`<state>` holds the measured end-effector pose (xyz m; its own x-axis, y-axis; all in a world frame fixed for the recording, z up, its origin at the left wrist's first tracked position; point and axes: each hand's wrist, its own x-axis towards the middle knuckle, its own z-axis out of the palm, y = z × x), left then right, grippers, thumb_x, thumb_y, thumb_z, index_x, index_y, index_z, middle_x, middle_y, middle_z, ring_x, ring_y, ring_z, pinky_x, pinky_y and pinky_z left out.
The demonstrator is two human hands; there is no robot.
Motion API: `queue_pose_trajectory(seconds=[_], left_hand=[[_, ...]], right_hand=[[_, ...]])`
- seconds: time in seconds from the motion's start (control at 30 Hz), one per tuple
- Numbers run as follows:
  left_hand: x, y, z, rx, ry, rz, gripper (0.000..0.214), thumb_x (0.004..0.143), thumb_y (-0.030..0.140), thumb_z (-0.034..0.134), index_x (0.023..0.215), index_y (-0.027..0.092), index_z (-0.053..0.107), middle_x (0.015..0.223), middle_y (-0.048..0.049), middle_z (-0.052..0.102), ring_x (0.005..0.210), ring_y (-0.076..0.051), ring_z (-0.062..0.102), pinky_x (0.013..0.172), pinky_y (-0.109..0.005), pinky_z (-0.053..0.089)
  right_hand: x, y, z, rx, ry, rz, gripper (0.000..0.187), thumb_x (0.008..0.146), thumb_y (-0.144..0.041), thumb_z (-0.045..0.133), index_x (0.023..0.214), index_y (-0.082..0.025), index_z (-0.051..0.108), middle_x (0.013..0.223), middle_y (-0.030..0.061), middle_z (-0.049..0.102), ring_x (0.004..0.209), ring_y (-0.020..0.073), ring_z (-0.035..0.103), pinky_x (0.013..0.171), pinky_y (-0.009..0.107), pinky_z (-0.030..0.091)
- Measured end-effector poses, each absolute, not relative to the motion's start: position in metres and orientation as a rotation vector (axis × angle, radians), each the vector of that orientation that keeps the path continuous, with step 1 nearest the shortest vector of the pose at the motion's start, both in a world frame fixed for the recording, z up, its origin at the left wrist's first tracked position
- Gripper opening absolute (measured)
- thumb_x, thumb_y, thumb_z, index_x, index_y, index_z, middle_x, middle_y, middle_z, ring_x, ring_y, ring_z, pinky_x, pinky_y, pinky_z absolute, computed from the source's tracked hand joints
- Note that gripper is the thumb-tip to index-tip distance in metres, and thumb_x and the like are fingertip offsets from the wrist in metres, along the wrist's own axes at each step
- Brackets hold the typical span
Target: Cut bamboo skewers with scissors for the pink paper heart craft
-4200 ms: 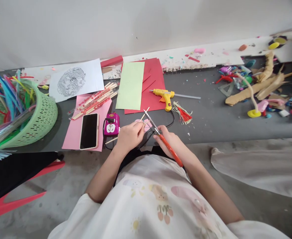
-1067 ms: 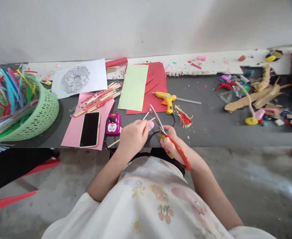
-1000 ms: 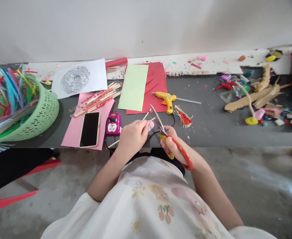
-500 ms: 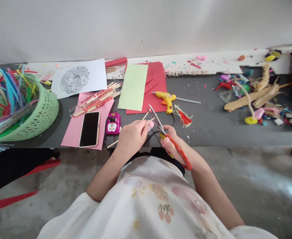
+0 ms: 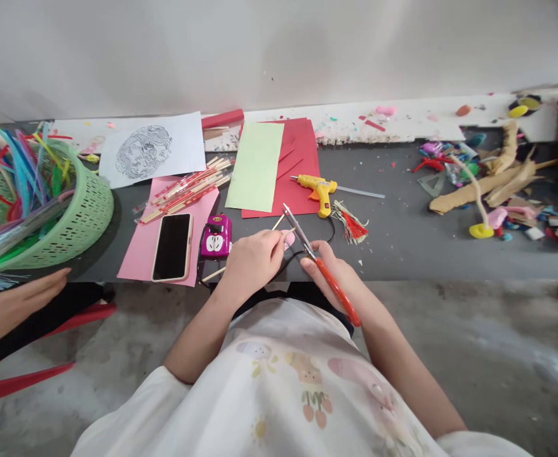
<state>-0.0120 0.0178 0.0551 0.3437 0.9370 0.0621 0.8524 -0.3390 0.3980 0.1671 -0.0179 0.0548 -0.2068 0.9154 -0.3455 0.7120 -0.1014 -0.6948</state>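
My right hand (image 5: 333,273) grips a pair of scissors (image 5: 333,289) with orange handles, the blades pointing up and away from me and close together. Beside the blades, my left hand (image 5: 254,257) is closed, thumb against fingers, on a thin wooden stick; only a bit near the fingertips shows, and the blades hide part of that spot. A small pink round piece (image 5: 289,238) is visible just past my left fingertips. Behind my left hand, a longer wooden stick (image 5: 215,274) lies on the table, partly covered.
A yellow glue gun (image 5: 319,190) rests on red paper near a tassel (image 5: 350,222). Left are a purple power socket (image 5: 216,238), a phone (image 5: 172,247), packaged sticks (image 5: 188,187) and a green basket (image 5: 81,216). Another person's hand (image 5: 21,304) reaches in. Craft scraps (image 5: 488,184) lie right.
The scissor blades have drawn together and the handles have closed in my right hand. Another person's hand has come into view at the left edge. My left hand has hardly moved.
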Motion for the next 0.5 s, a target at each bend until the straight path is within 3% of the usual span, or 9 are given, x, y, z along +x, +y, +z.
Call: queue_pose_trajectory(seconds=[0.2,0.5], left_hand=[[-0.012,0.016,0.049,2.294,1.589,0.416,0.028,0.096,0.029,0.037,0.098,0.023,0.065,0.089,-0.0011,0.069,0.078,-0.017,0.064,0.064,-0.028,0.036],[-0.01,0.018,0.04,2.29,1.634,0.355,0.028,0.096,0.029,0.035,0.097,0.024,0.063,0.087,-0.0019,0.068,0.075,-0.017,0.063,0.061,-0.028,0.034]], right_hand=[[0.166,-0.019,0.05,-1.833,-1.983,1.14,0.041,0.092,-0.053,0.032,0.116,-0.02,0.04,0.061,-0.0002,0.057,0.056,0.0229,0.057,0.057,0.027,0.038],[0.164,-0.019,0.036,-1.841,-1.977,1.088,0.044,0.09,-0.057,0.036,0.114,-0.021,0.04,0.061,-0.0001,0.058,0.057,0.0247,0.06,0.056,0.028,0.038]])
